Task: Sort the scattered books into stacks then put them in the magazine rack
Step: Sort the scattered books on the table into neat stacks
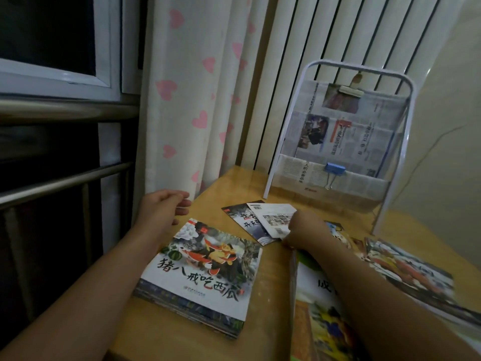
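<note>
A stack of thin picture books [200, 277] lies at the table's front left, its top cover white with a colourful drawing. My left hand [164, 207] hovers just beyond the stack's far left corner, fingers apart and holding nothing. My right hand [303, 229] rests on a white booklet [273, 217] that overlaps a dark booklet [243, 217] in the middle of the table; its fingers are hidden, so the grip is unclear. The white wire magazine rack [338, 142] stands at the back, lined with newspaper. More books [408, 267] lie scattered on the right.
A green and yellow book [320, 308] lies under my right forearm at the front. The wooden table [273, 280] ends at the left against a heart-print curtain [187, 100]. A blue binder clip [335, 169] holds the rack's newspaper. A metal window rail [65, 178] runs at left.
</note>
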